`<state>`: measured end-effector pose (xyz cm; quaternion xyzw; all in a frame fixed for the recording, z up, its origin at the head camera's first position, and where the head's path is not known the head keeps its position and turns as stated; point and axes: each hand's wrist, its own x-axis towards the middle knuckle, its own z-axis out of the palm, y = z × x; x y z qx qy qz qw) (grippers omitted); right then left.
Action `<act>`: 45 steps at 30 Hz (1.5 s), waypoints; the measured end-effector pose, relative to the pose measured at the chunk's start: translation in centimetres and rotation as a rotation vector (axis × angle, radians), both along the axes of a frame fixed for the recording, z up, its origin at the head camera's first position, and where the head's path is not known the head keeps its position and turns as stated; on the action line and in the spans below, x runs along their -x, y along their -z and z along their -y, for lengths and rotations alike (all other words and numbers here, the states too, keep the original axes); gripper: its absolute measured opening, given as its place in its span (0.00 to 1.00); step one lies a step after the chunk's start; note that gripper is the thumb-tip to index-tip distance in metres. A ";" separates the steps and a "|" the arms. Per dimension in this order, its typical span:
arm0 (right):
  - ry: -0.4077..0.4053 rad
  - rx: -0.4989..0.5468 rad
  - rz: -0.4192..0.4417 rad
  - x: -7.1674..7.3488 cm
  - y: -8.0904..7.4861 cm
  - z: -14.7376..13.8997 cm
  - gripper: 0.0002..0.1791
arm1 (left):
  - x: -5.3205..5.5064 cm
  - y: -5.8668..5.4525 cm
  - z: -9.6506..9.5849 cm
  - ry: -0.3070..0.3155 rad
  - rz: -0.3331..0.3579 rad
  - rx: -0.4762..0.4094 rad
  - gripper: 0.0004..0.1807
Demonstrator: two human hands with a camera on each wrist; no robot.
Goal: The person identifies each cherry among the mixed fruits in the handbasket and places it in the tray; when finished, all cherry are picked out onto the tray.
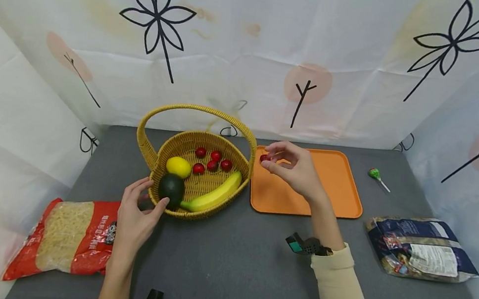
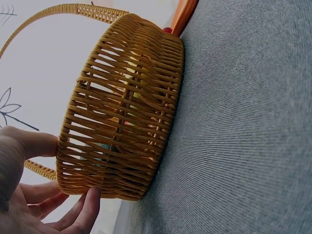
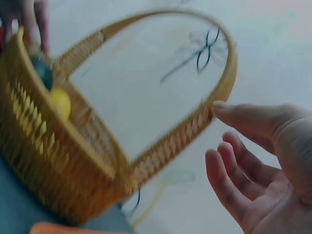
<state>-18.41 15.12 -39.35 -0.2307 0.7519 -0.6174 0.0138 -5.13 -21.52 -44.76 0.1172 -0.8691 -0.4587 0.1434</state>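
A yellow wicker basket (image 1: 205,138) holds several red cherries (image 1: 212,166), a lemon (image 1: 178,167), an avocado (image 1: 171,188) and a banana (image 1: 216,194). My left hand (image 1: 138,217) grips the basket's left end, thumb and fingers spread around its wall, as the left wrist view shows. Over the left part of the orange tray (image 1: 304,208), my right hand (image 1: 293,168) hovers close to a red cherry (image 1: 264,158), which its fingers partly cover. In the right wrist view, that hand's (image 3: 263,165) thumb and fingers stand apart near the basket handle (image 3: 170,139), with nothing seen between them.
A red bag of pasta (image 1: 67,235) lies left of the basket. Right of the tray are a green lollipop (image 1: 374,173) and a dark blue food package (image 1: 422,249). Patterned white cloth (image 1: 239,79) walls in the grey table (image 1: 229,273) at back and sides.
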 end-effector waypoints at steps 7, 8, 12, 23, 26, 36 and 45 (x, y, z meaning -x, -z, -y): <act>-0.148 0.135 -0.036 -2.9 -2.1 2.0 0.15 | 0.0 0.1 0.0 -0.001 -0.010 0.012 0.33; -0.167 0.145 -0.037 -3.1 -2.2 2.5 0.15 | 0.0 0.2 0.0 -0.001 -0.011 0.013 0.33; -0.237 0.147 -0.033 -3.6 -2.0 4.7 0.13 | 0.0 0.2 0.0 -0.002 -0.012 0.014 0.33; -0.258 0.018 0.002 -1.1 -0.1 11.4 0.13 | -0.1 0.1 0.0 0.002 0.000 0.007 0.33; -0.221 -0.029 0.046 0.3 0.5 12.8 0.13 | -0.1 0.1 0.0 0.001 0.001 0.013 0.33; -0.109 -0.116 0.173 4.3 3.4 16.6 0.19 | -0.1 0.1 0.0 -0.002 -0.007 0.011 0.33; -0.031 -0.148 0.230 5.8 5.0 17.8 0.23 | 0.0 0.2 0.0 0.000 -0.004 0.008 0.33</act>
